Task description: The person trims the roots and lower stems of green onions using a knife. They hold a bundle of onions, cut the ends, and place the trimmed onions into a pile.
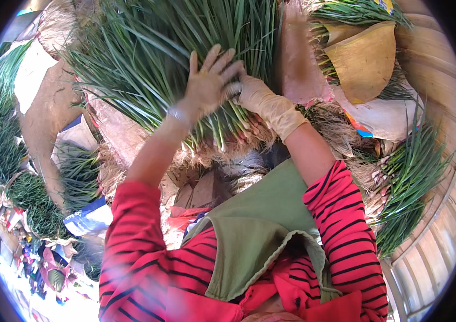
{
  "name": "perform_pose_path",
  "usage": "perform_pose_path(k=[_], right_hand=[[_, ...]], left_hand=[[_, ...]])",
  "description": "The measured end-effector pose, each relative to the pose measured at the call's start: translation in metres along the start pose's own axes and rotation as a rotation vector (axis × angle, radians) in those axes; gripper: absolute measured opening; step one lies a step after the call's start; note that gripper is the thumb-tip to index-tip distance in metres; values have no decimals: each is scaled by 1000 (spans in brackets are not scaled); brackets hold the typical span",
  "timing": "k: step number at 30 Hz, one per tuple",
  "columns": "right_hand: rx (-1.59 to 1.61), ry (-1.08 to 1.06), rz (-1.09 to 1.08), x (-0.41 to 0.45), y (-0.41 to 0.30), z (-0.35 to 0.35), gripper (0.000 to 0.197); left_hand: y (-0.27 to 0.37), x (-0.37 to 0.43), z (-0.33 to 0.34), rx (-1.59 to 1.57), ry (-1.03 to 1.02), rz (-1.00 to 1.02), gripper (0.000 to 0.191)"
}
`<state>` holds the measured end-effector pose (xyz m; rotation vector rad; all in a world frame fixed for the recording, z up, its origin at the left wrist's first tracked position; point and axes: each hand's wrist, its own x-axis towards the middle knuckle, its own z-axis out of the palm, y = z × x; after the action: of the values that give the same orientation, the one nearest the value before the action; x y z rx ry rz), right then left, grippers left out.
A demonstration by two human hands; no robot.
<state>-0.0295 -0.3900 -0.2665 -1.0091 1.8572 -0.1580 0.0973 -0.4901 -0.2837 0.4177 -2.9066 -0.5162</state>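
A wide heap of long green-leaved allium plants (151, 60), like scallions or garlic greens, lies before me on a pale sack, its roots pointing towards me. My left hand (207, 82), in a thin pale glove, lies over the leaves with its fingers spread and grips nothing that I can see. Close at its right, my right hand (258, 92), gloved too, is at the stems above the white and pinkish stalk bases. Its fingers curl away from view, so whether it holds any stems is hidden. A fringe of tan roots (195, 157) hangs along the near edge.
To the right are a folded tan sack piece (362, 60), a white sack (384, 116) and another bundle of green plants (413, 181). More green bundles (41, 201) and sacking lie at the left. A green apron (252, 225) covers my front.
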Motion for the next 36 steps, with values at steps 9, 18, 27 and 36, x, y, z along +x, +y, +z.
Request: perform_pose_path(k=[9, 18, 27, 36], right_hand=[[127, 528, -209, -106, 55, -146, 52], [292, 1060, 302, -427, 137, -41, 57], [568, 1039, 316, -549, 162, 58, 49], [1426, 1057, 383, -549, 204, 228, 53]], left_hand=[[-40, 9, 54, 68, -31, 41, 50], [-22, -120, -79, -158, -33, -408, 30], [-36, -114, -4, -230, -512, -553, 37], [-102, -222, 0, -1006, -299, -1556, 46]])
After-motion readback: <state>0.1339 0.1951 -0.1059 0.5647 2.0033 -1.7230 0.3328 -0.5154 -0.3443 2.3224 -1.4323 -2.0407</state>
